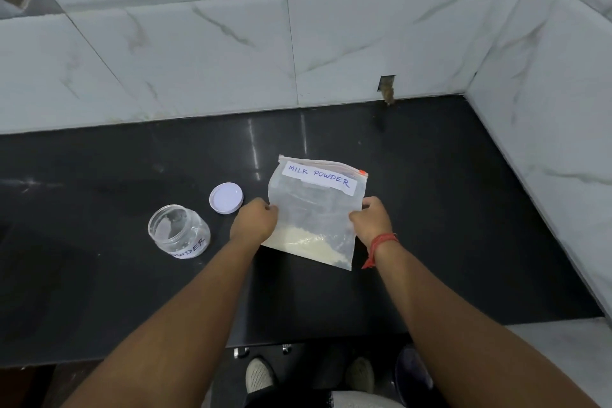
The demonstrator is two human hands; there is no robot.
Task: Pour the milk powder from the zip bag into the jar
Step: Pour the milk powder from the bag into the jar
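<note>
A clear zip bag (314, 209) labelled "MILK POWDER" is held up over the black counter, its orange slider at the top right corner. Pale powder (311, 242) lies along the bag's bottom. My left hand (253, 220) pinches the bag's left edge and my right hand (371, 220) pinches its right edge. To the left stands an open clear jar (178, 230) with a white label, apart from the bag. Its white lid (226, 198) lies flat on the counter between jar and bag.
The black counter (447, 209) meets white marble-look tiled walls at the back and right. A small hole (386, 87) is in the back wall near the corner. The counter's front edge runs below my forearms, with my shoes (261, 374) on the floor beneath.
</note>
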